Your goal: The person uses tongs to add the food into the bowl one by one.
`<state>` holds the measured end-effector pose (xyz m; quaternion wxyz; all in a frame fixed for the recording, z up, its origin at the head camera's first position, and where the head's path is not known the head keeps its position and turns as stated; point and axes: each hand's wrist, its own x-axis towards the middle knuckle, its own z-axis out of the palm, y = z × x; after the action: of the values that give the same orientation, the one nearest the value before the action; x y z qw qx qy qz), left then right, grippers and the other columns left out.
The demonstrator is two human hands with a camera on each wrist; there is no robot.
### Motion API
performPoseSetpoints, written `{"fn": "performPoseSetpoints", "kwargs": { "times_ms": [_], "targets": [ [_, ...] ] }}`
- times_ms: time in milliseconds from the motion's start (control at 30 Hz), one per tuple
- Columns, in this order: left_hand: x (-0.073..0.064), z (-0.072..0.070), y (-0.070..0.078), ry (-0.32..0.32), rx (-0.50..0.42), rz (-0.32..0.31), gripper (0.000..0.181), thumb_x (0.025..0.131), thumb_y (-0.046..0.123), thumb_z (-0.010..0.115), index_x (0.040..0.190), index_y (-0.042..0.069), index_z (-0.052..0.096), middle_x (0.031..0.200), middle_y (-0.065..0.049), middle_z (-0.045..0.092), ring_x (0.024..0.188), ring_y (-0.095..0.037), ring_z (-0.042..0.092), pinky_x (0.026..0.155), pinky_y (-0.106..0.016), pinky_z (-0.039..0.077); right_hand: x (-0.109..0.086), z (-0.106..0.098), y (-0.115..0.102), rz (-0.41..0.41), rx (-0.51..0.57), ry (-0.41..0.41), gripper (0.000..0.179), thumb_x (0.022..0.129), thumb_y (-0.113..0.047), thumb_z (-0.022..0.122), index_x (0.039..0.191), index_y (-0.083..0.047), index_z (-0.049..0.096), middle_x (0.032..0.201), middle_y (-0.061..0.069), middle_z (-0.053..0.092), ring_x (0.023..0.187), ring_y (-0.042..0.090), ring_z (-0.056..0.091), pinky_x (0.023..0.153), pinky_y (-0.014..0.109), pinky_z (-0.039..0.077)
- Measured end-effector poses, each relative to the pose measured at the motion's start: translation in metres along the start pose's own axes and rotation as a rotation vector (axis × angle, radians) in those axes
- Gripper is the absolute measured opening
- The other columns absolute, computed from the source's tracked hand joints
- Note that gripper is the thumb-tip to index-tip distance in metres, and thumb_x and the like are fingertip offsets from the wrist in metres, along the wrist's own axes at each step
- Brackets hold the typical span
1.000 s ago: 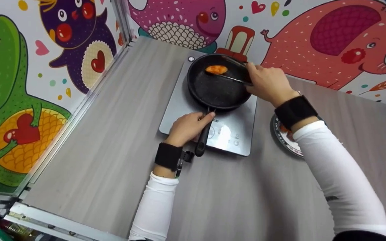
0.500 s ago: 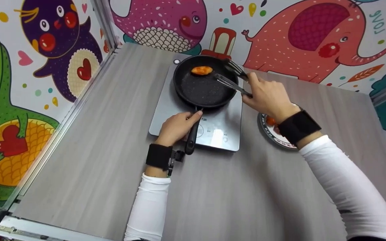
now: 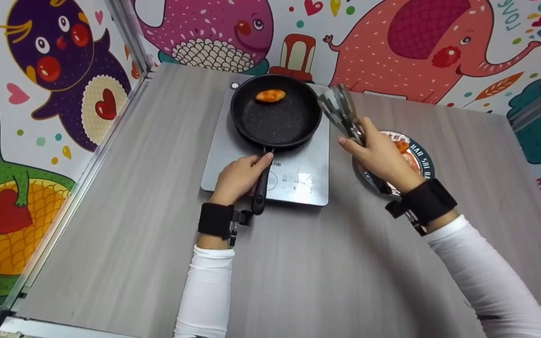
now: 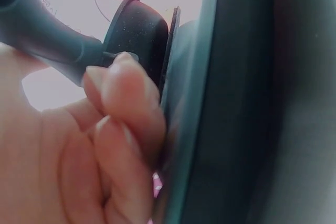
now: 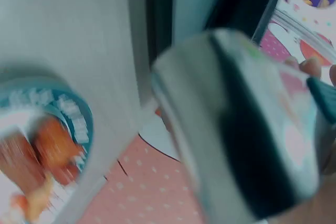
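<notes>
In the head view, a black frying pan (image 3: pixel 280 123) stands on a silver induction cooker (image 3: pixel 298 183). One orange, sauce-coated piece of food (image 3: pixel 270 96) lies in its far part. My left hand (image 3: pixel 236 180) grips the pan's handle (image 3: pixel 260 188); curled fingers (image 4: pixel 131 98) show below the handle in the left wrist view. My right hand (image 3: pixel 385 157) holds metal tongs (image 3: pixel 338 109) just right of the pan, their ends blurred and nothing visible between them. Below this hand is a patterned plate (image 3: pixel 428 162), partly covered; reddish food pieces (image 5: pixel 52 145) on it show in the right wrist view.
The cooker and plate rest on a grey wood-grain table (image 3: pixel 289 263). Walls with cartoon animals rise behind (image 3: pixel 374 70) and at the left, where a metal frame edge (image 3: pixel 78 197) runs along the table.
The tongs have left the food piece, which stays in the pan, and have moved right, out of the pan toward the plate. My left hand stays on the handle. The head view has shifted.
</notes>
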<state>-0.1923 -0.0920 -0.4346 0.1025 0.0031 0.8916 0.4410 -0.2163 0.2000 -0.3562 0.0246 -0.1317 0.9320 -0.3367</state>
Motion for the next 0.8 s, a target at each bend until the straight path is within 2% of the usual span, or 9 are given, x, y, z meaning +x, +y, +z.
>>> {"fn": "performPoseSetpoints", "kwargs": {
  "times_ms": [133,233,333,433,533,667,800],
  "targets": [
    [0.0,0.001,-0.001,0.002,0.004,-0.013,0.065,0.075,0.077,0.031,0.075,0.017,0.055,0.061,-0.004,0.055,0.045,-0.02,0.053,0.045,-0.033,0.038,-0.012,-0.004,0.006,0.038,0.221,-0.035,0.054,0.084,-0.051,0.052,0.127,-0.024,0.034,0.064,0.015,0.051,0.047,0.027,0.049,0.041,0.034,0.042],
    [0.0,0.003,-0.002,0.014,0.01,-0.005,0.065,0.075,0.076,0.032,0.073,0.016,0.054,0.059,-0.005,0.054,0.045,-0.02,0.051,0.044,-0.032,0.037,-0.024,-0.007,0.002,0.038,0.353,-0.02,0.055,0.087,-0.043,0.052,0.133,-0.02,0.032,0.066,0.016,0.046,0.046,0.025,0.045,0.039,0.032,0.04],
    [0.001,0.004,-0.002,0.017,0.014,0.006,0.065,0.075,0.076,0.031,0.072,0.016,0.054,0.058,-0.005,0.052,0.044,-0.02,0.05,0.044,-0.032,0.035,-0.034,-0.006,0.004,0.041,0.495,-0.001,0.05,0.09,-0.035,0.051,0.132,-0.016,0.033,0.065,0.014,0.043,0.045,0.02,0.042,0.038,0.031,0.038],
    [0.001,0.003,-0.002,0.012,0.019,0.002,0.065,0.075,0.077,0.031,0.072,0.016,0.053,0.059,-0.005,0.053,0.045,-0.02,0.05,0.045,-0.032,0.036,-0.041,-0.001,0.015,0.06,0.605,0.01,0.044,0.091,-0.03,0.05,0.129,-0.014,0.034,0.065,0.01,0.041,0.046,0.018,0.041,0.038,0.03,0.037],
    [0.002,0.002,-0.002,0.014,0.03,-0.007,0.066,0.074,0.078,0.03,0.073,0.016,0.053,0.062,-0.005,0.053,0.047,-0.021,0.051,0.047,-0.033,0.036,-0.045,0.005,0.029,0.081,0.668,-0.009,0.041,0.093,-0.021,0.048,0.131,-0.017,0.032,0.069,0.011,0.04,0.048,0.018,0.039,0.038,0.029,0.036],
    [0.003,0.0,-0.001,0.024,0.05,-0.004,0.065,0.075,0.078,0.03,0.073,0.017,0.052,0.064,-0.004,0.053,0.05,-0.021,0.05,0.051,-0.034,0.036,-0.055,0.015,0.038,0.111,0.689,-0.043,0.06,0.085,-0.003,0.043,0.138,-0.027,0.025,0.084,0.016,0.041,0.056,0.018,0.039,0.042,0.028,0.036],
    [0.004,-0.001,0.0,0.012,0.055,-0.003,0.065,0.075,0.078,0.029,0.074,0.017,0.052,0.064,-0.004,0.054,0.049,-0.021,0.051,0.05,-0.034,0.037,-0.066,0.03,0.045,0.144,0.741,-0.041,0.074,0.079,0.002,0.042,0.14,-0.033,0.019,0.098,0.019,0.039,0.065,0.018,0.04,0.047,0.027,0.037]
  ]
}}
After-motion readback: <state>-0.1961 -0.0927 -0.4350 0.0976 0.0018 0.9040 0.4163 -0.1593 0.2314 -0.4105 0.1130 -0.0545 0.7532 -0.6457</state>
